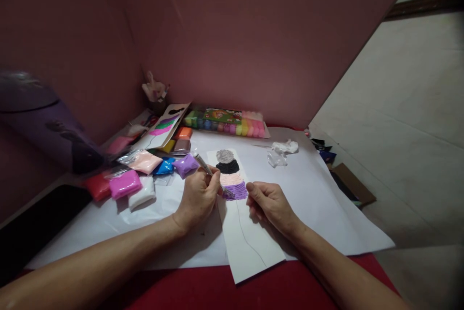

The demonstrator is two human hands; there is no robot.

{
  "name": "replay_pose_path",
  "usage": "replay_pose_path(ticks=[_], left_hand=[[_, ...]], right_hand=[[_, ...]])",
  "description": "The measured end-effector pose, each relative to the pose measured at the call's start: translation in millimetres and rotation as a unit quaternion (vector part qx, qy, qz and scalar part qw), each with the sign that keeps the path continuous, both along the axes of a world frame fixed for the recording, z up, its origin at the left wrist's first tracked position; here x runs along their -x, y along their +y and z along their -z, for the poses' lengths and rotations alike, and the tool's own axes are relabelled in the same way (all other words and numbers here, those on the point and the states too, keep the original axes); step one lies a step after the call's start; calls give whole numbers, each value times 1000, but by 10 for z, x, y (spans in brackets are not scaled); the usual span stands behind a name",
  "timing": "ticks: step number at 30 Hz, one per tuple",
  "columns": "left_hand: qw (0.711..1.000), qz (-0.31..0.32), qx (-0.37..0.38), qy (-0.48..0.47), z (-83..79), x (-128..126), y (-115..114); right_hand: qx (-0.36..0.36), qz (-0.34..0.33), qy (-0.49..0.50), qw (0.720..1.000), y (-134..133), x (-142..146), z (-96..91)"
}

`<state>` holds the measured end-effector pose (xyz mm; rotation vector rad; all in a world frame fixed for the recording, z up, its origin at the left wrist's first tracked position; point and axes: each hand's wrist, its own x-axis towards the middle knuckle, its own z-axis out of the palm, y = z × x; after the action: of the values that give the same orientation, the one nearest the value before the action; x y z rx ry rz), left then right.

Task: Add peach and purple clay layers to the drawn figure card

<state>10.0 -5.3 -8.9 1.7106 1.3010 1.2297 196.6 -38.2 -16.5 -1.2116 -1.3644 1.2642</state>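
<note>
My left hand [200,195] is closed around a slim, pen-like modelling tool [203,164] with a grey handle. Its tip meets the lower part of the ridged purple clay band [235,191] on a long white card [250,247]. Above that band lie pale pink [232,178], black [227,167] and grey [225,156] clay bands, also textured. A thin curved line runs down the card's lower part. Beside the purple band, at the card's right edge, my right hand [270,203] has its thumb and fingers pinched together; what they hold, if anything, is hidden.
Several clay packets, including a magenta one [125,183], lie left of the card. Behind them are another painted card [163,128] and a long clay pack [228,124]. Crumpled white wrapping [285,147] sits at right. White paper [326,213] covers the red table surface [174,290].
</note>
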Motion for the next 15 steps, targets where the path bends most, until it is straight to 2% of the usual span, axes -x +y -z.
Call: replay_pose_path(ticks=[9, 15], left_hand=[[1000, 3, 1, 16, 0, -3, 6], [1000, 1, 16, -10, 12, -5, 21]], right_hand=[[-12, -5, -17, 1000, -5, 15, 5], [-13, -3, -40, 999, -10, 26, -19]])
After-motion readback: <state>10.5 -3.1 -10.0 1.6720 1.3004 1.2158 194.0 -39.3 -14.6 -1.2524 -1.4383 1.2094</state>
